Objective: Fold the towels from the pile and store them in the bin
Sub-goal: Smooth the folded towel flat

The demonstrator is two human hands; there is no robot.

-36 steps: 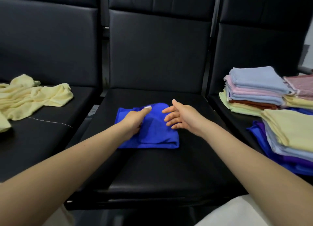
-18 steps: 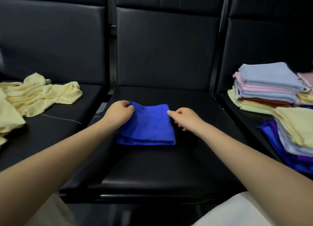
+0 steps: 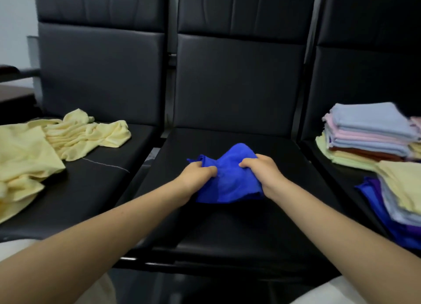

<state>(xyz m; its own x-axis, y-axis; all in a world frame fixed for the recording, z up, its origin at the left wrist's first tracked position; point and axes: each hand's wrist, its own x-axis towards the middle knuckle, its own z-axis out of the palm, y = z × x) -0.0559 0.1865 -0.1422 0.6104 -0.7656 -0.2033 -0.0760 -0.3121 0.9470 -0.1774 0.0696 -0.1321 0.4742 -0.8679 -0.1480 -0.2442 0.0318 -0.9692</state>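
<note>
A folded blue towel is bunched up over the middle black seat. My left hand grips its left side with curled fingers. My right hand grips its right side the same way. The towel's middle humps upward between the two hands. Unfolded pale yellow towels lie in a loose pile on the left seat. Two stacks of folded towels sit on the right seat: a far stack topped with light blue, and a near stack topped with pale yellow. No bin is in view.
Three black padded chairs stand side by side with tall backrests. A narrow gap separates the left and middle seats. A white thread lies on the left seat.
Both hands closed on the sides of the flat folded blue towel and drew together, so it now bunches up off the seat. The view shifted left.
</note>
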